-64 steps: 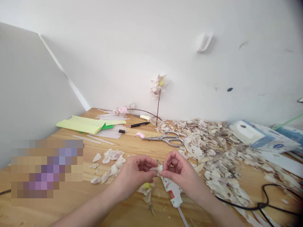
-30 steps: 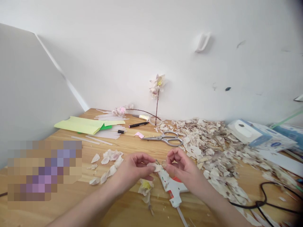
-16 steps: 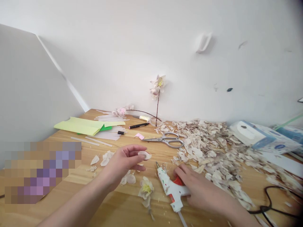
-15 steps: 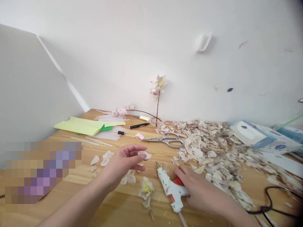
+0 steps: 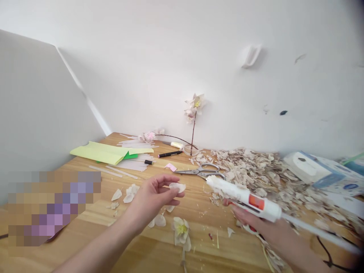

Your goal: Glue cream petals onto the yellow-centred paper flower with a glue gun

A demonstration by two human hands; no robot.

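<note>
Head view: the two hands were well apart, each with something in its grip. The left hand pinched a single pale petal between thumb and fingers, on the near side of the scissors. The right hand was wrapped around the handle of a white and red hot glue gun, near and to the right of the scissors. The gun lay nearly level, a long glue stick running out of its rear, and its nozzle overlapped the scissors' near handle loop in this view; whether they touched could not be told.

Well to the near side of the scissors, a yellow-centred flower lay on the wooden table. Loose petals were scattered near and to the left of the scissors, and a broad heap of dried petals spread to their right. A pink scrap sat just beside the blade tips. Beyond the scissors rose an upright flower stem, with a black marker beyond them to the left. A tissue box stood well to their right.
</note>
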